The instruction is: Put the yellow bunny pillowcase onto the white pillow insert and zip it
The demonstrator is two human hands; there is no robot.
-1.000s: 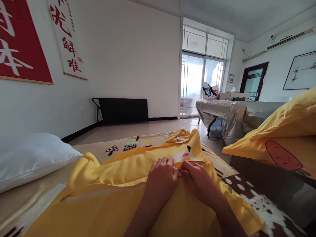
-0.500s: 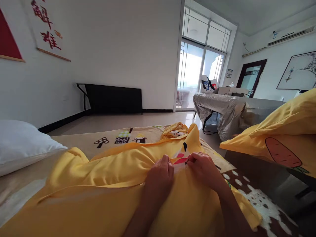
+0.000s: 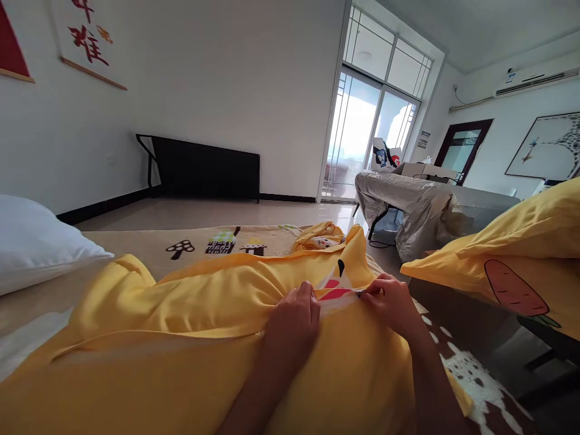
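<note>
A large yellow pillowcase [image 3: 194,305] with a pink-and-white print lies bulging across the bed in front of me. Its long edge opening runs from the left toward my hands. My left hand [image 3: 293,317] is closed, pinching the fabric edge beside the print. To its right, my right hand [image 3: 393,304] is also closed, its fingertips on a small dark zipper pull [image 3: 359,294] at the edge. The yellow strip between the two hands is drawn taut. My fingers partly hide the pull.
The patterned blanket [image 3: 203,241] covers the bed. A white pillow [image 3: 40,241] lies at left, and a yellow pillow with a carrot print [image 3: 516,287] is at right. Beyond stand a plastic-covered table [image 3: 421,202] and a folded black frame [image 3: 203,169] against the wall.
My right hand has slid right along the edge with the zipper pull, widening the space between my hands. My left hand keeps its hold on the fabric. The view has shifted slightly.
</note>
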